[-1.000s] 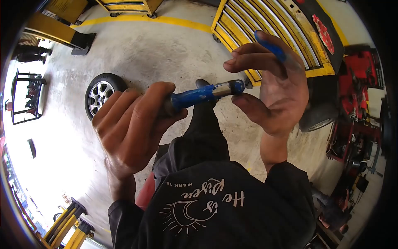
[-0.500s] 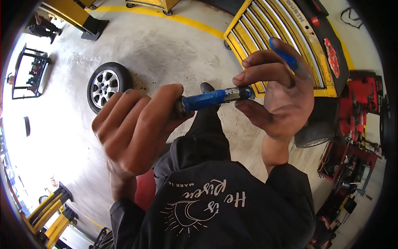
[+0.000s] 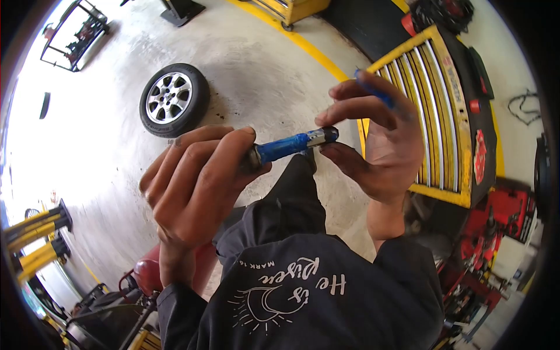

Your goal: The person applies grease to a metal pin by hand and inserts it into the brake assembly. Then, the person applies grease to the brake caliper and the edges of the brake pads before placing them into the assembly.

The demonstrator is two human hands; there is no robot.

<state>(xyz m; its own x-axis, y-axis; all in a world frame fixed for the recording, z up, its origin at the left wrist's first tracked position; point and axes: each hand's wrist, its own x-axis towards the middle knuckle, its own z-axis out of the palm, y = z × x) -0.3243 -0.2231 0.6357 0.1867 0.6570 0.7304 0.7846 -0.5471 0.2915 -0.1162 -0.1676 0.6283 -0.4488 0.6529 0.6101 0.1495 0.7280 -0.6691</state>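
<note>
A metal pin (image 3: 286,148) coated with blue grease lies across the middle of the view, its bare silver and dark tip to the right. Closed round its left end is my left hand (image 3: 201,181), with thumb and fingers pressed on a dark metal part there. My right hand (image 3: 379,137) is at the other end, fingers curved and apart, the thumb and a fingertip close to the tip. Whether they touch it is hard to tell. Blue grease smears one raised finger of that hand.
A wheel with a tyre (image 3: 200,100) lies on the floor at the upper left. At the right stand a yellow tool cabinet (image 3: 465,195) and an open red case (image 3: 508,216). A red rounded object (image 3: 148,274) is at the lower left, near yellow metal arms (image 3: 38,230).
The view has turned, so the wheel and cabinet appear shifted. My right hand's thumb and fingertip, formerly around the pin's tip, now sit slightly looser there. My left hand keeps its hold.
</note>
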